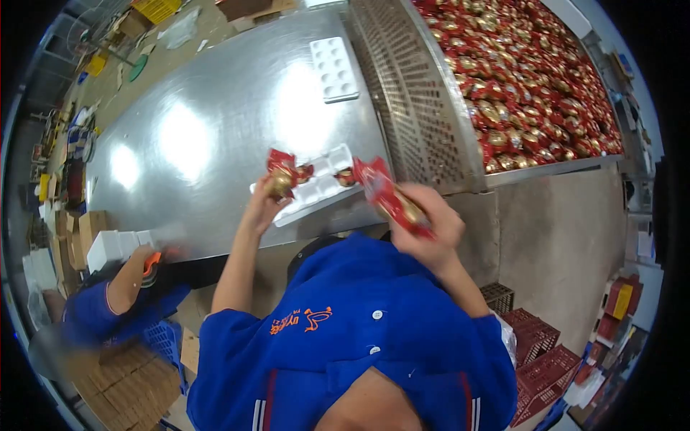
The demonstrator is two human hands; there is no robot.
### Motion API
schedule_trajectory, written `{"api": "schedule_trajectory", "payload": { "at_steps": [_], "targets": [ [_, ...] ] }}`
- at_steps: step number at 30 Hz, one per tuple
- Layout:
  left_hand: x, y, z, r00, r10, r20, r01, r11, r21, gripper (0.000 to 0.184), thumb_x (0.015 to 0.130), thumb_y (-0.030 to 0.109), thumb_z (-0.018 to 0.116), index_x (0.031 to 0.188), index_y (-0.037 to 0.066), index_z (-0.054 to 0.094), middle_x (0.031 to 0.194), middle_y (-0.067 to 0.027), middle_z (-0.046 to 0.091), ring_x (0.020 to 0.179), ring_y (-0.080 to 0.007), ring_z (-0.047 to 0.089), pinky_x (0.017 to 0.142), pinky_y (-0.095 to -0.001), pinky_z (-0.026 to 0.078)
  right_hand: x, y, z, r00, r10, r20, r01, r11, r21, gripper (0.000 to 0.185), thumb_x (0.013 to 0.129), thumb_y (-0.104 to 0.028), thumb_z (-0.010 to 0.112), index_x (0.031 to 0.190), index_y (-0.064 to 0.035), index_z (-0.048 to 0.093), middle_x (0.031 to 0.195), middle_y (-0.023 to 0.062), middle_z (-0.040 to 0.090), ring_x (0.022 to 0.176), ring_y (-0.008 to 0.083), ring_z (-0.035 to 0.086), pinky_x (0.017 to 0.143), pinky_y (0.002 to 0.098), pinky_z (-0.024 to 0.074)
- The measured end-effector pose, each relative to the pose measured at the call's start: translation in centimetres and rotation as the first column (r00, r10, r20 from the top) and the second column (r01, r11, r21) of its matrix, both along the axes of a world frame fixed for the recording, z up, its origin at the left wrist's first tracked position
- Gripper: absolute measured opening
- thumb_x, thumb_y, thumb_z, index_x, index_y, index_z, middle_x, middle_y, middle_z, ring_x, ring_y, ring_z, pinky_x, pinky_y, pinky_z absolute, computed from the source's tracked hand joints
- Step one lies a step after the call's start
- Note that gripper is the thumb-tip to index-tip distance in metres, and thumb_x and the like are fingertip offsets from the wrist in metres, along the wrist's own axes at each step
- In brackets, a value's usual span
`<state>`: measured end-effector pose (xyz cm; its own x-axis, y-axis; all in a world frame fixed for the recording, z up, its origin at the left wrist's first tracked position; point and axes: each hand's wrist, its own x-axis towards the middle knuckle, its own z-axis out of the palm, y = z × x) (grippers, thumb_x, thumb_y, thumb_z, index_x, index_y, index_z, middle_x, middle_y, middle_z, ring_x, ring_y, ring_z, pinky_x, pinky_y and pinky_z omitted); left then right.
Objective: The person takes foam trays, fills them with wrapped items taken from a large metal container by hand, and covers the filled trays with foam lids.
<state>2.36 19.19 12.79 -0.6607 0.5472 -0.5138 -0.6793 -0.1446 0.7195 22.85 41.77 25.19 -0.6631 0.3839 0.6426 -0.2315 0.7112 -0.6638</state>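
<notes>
My left hand point(264, 207) is closed around a red-and-gold foil packet point(282, 178) over the left part of a white compartment tray point(309, 205). To its right, my right hand point(435, 224) grips red-and-gold packaging point(394, 197), slightly smeared by motion; whether it is one packet or more I cannot tell. Between the hands, small wrapped pieces point(346, 177) sit in the tray's compartments, partly covered. The tray lies at a slant near the front edge of the metal table point(230, 86).
Stacked white trays point(334, 70) lie farther back. On the right, a perforated metal chute point(410, 93) borders a bin heaped with red-and-gold packets point(532, 86). A co-worker's arm point(129, 280) is at the left. Dark red crates point(535, 352) stand low on the right.
</notes>
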Motion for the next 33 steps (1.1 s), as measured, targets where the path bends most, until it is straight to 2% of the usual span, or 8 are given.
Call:
{"api": "schedule_trajectory", "payload": {
  "at_steps": [4, 6, 7, 8, 14, 16, 26, 33],
  "targets": [
    [0.9, -1.4, -5.1, 0.964, -0.186, -0.189, 0.135, 0.957, -0.255, 0.033, 0.084, 0.009, 0.055, 0.114, 0.008, 0.042, 0.099, -0.0142, 0.057, 0.087, -0.0215, 0.058, 0.069, -0.0316, 0.051, -9.3, 0.2, -10.5, 0.984, 0.023, 0.177, -0.057, 0.98, 0.192, 0.03, 0.07, -0.014, 0.065, 0.098, -0.0073, 0.056, 0.094, 0.0109, 0.053, 0.064, 0.0258, 0.06, 0.056, 0.033, 0.0511],
    [1.3, 0.1, -5.2, 0.774, -0.422, -0.472, 0.074, 0.8, -0.595, 0.03, 0.081, 0.006, 0.057, 0.11, 0.006, 0.049, 0.095, -0.0119, 0.059, 0.088, -0.0185, 0.058, 0.07, -0.0293, 0.049, -12.1, 0.8, -16.1, 0.974, 0.067, 0.218, -0.124, 0.958, 0.259, 0.027, 0.073, -0.017, 0.063, 0.097, -0.007, 0.056, 0.092, 0.0124, 0.053, 0.065, 0.0267, 0.06, 0.055, 0.0339, 0.0509],
    [1.5, 0.6, -6.1, 0.513, -0.46, -0.724, 0.002, 0.845, -0.535, 0.032, 0.076, 0.011, 0.063, 0.106, 0.005, 0.054, 0.094, -0.0127, 0.06, 0.083, -0.0232, 0.059, 0.068, -0.0332, 0.049, -13.2, 0.7, -18.8, 0.887, 0.002, 0.462, -0.142, 0.953, 0.268, 0.025, 0.075, -0.02, 0.061, 0.095, -0.0064, 0.055, 0.09, 0.0137, 0.054, 0.067, 0.0282, 0.06, 0.056, 0.0348, 0.0508],
    [1.3, 0.6, -7.5, 0.146, -0.639, -0.755, -0.123, 0.746, -0.655, 0.035, 0.071, 0.009, 0.065, 0.105, 0.008, 0.055, 0.097, -0.0132, 0.057, 0.087, -0.0284, 0.055, 0.073, -0.035, 0.047, -13.9, 0.6, -20.6, 0.736, -0.066, 0.674, -0.161, 0.95, 0.269, 0.024, 0.077, -0.023, 0.06, 0.092, -0.0058, 0.054, 0.088, 0.0151, 0.055, 0.068, 0.0297, 0.06, 0.056, 0.0356, 0.0507],
    [-0.1, 2.1, -6.7, -0.004, -0.816, -0.578, -0.043, 0.578, -0.815, 0.038, 0.068, 0.0, 0.061, 0.103, 0.013, 0.057, 0.108, -0.0118, 0.048, 0.093, -0.0294, 0.051, 0.081, -0.0358, 0.044, -14.8, 0.9, -22.0, 0.682, 0.003, 0.731, -0.204, 0.961, 0.186, 0.021, 0.077, -0.018, 0.057, 0.088, -0.0007, 0.057, 0.088, 0.02, 0.054, 0.068, 0.033, 0.061, 0.062, 0.0372, 0.0508],
    [-1.3, 1.7, -7.3, -0.334, -0.697, -0.635, -0.004, 0.674, -0.738, 0.029, 0.068, 0.0, 0.055, 0.095, 0.012, 0.057, 0.104, -0.0098, 0.047, 0.084, -0.0261, 0.051, 0.074, -0.0353, 0.046, -14.3, 1.2, -21.7, 0.631, -0.023, 0.776, -0.227, 0.95, 0.212, 0.019, 0.075, -0.015, 0.057, 0.084, 0.0012, 0.058, 0.089, 0.0211, 0.054, 0.069, 0.0327, 0.061, 0.063, 0.0373, 0.0508],
    [-4.8, 1.9, -6.8, -0.559, -0.658, -0.504, 0.199, 0.483, -0.853, 0.034, 0.074, 0.004, 0.05, 0.107, 0.013, 0.055, 0.105, -0.0074, 0.052, 0.084, -0.026, 0.055, 0.074, -0.0341, 0.048, -13.1, -1.5, -22.4, 0.595, -0.211, 0.776, -0.074, 0.946, 0.314, 0.011, 0.07, 0.002, 0.054, 0.079, 0.0051, 0.058, 0.091, 0.0202, 0.052, 0.075, 0.031, 0.06, 0.066, 0.0378, 0.0516],
    [-4.0, 3.3, -6.2, -0.553, -0.562, -0.615, 0.237, 0.602, -0.762, 0.026, 0.071, 0.005, 0.053, 0.097, 0.009, 0.057, 0.092, -0.0048, 0.055, 0.082, -0.0234, 0.056, 0.068, -0.0332, 0.048, -13.0, -1.4, -22.5, 0.595, -0.164, 0.787, -0.089, 0.96, 0.267, 0.021, 0.063, 0.001, 0.061, 0.084, 0.0053, 0.057, 0.092, 0.0184, 0.051, 0.08, 0.0285, 0.058, 0.071, 0.0334, 0.0502]
  ]
}}
